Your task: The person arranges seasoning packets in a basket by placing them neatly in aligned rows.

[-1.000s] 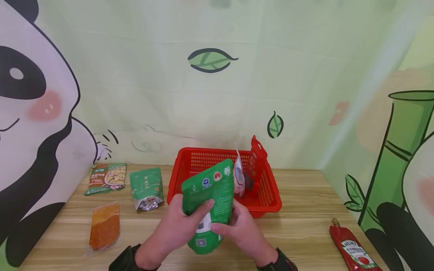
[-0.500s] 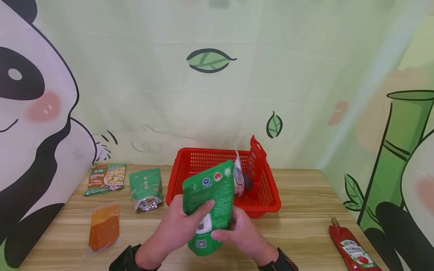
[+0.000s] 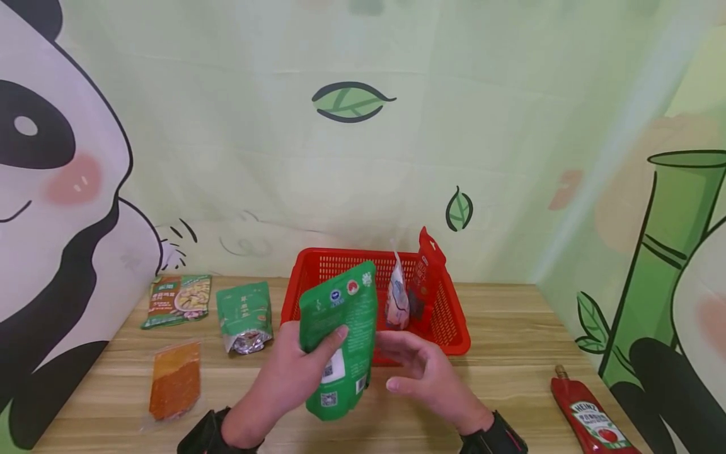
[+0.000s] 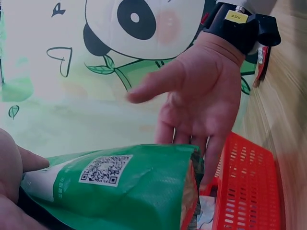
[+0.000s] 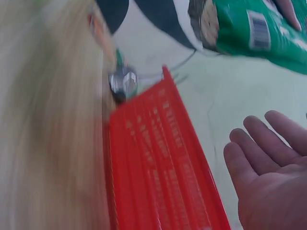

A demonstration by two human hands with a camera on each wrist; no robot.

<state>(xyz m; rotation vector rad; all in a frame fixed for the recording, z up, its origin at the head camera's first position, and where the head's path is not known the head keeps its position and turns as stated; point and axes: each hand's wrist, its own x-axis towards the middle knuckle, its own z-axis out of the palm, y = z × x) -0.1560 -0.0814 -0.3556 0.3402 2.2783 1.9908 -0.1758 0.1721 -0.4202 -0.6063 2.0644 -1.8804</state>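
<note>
A green stand-up pouch [image 3: 346, 340] with printed text and a QR code is held tilted in front of the basket. My left hand [image 3: 292, 372] grips its left side, thumb across the printed face and the other fingers hidden behind. Just right of the pouch, my right hand [image 3: 425, 375] is apart from it, fingers relaxed and palm turned toward it. In the left wrist view the right palm [image 4: 201, 96] faces the camera beyond the pouch [image 4: 129, 187]. The right wrist view shows the right fingers [image 5: 261, 148] spread with nothing in them, below the pouch [image 5: 264, 33].
Behind the hands stands a red plastic basket [image 3: 462, 331] containing a red packet [image 3: 428, 277] and a pale packet [image 3: 397, 302]. At left lie a green-brown packet [image 3: 178, 299], a green pouch with silver base [image 3: 245, 315] and an orange packet [image 3: 176, 381]. A Heinz ketchup pouch [image 3: 592, 416] lies at right.
My right hand has let go of the green pouch and moved right, its fingers opening. The left hand has shifted the pouch slightly left.
</note>
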